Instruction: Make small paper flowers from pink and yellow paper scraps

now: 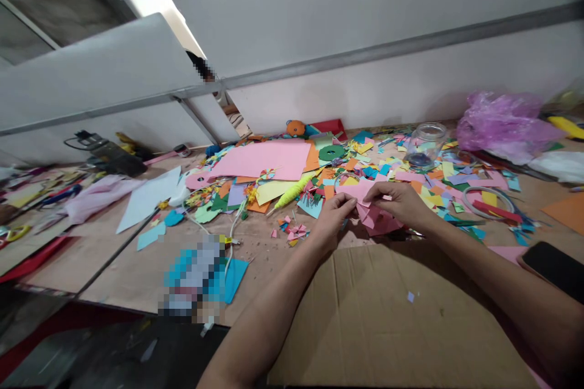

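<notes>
Both of my hands meet over the far edge of a cardboard sheet (365, 316). Pinched between the fingers of my left hand (336, 214) is a piece of pink paper (365, 191). My right hand (399, 203) closes its thumb and fingertips on the same pink paper, from the other side. More pink pieces (376, 219) hang or lie just below the fingers; I cannot tell whether they are joined to the held one. Scraps of coloured paper (429, 191) spread around and behind both hands.
A glass jar (425, 144) and a purple plastic bag (506, 124) stand at the back right. A black phone (554, 264) lies at the right. Large pink sheets (264, 158), a yellow thread spool (294, 191) and a dark bottle (109, 155) are to the left, before a white partition.
</notes>
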### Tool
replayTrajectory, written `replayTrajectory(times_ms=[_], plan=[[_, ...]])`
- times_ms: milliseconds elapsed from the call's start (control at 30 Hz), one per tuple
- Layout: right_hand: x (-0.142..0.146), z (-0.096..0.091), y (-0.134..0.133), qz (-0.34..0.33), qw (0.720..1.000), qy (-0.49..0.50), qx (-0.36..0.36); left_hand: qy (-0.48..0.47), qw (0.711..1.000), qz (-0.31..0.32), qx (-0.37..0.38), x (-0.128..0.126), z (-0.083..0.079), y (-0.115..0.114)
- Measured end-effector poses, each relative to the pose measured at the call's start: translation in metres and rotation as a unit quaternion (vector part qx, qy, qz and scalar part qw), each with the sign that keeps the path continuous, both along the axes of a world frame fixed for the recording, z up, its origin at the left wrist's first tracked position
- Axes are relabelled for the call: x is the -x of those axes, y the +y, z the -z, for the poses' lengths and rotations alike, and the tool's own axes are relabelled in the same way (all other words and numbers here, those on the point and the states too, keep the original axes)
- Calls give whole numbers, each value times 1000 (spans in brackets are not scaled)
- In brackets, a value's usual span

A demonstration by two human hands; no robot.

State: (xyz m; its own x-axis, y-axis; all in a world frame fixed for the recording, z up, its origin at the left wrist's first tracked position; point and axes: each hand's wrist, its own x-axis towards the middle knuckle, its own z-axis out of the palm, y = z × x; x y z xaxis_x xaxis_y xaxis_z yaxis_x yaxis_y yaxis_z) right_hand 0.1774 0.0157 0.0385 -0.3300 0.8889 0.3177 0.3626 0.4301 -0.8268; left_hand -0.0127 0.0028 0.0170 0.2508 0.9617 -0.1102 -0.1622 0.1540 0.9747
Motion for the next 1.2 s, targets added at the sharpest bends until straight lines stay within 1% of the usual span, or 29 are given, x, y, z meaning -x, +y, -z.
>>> replayTrajectory(times_ms=[200,333,467,500,633,733,833,933,1000,1133,1200], plan=[[0,0,0,-5,1000,-5,1,22,999,7,-39,1,0,2],[-1,-2,1,-3,998,31,46,87,989,-11,-120,2,-2,2],[1,-7,0,-5,989,105,107,193,958,-31,-212,3,-5,-2],[2,-8,-2,-2,988,100,114,218,947,-31,-233,3,-5,-3],[7,-5,-5,12,993,22,115,285,909,-33,-301,3,-3,-6],[8,-3,-5,8,990,20,139,311,890,-35,-333,3,-1,-6],[7,-3,-3,-3,987,20,160,324,878,-38,-350,3,0,-6],[7,-5,-2,0,989,8,147,327,874,-42,-357,2,-1,-6],[5,-5,0,5,990,3,141,323,877,-48,-353,2,-3,-6],[-2,-3,6,32,994,7,102,290,899,-67,-322,3,-5,-7],[-4,-2,8,45,993,41,99,268,910,-74,-309,3,-6,-8]])
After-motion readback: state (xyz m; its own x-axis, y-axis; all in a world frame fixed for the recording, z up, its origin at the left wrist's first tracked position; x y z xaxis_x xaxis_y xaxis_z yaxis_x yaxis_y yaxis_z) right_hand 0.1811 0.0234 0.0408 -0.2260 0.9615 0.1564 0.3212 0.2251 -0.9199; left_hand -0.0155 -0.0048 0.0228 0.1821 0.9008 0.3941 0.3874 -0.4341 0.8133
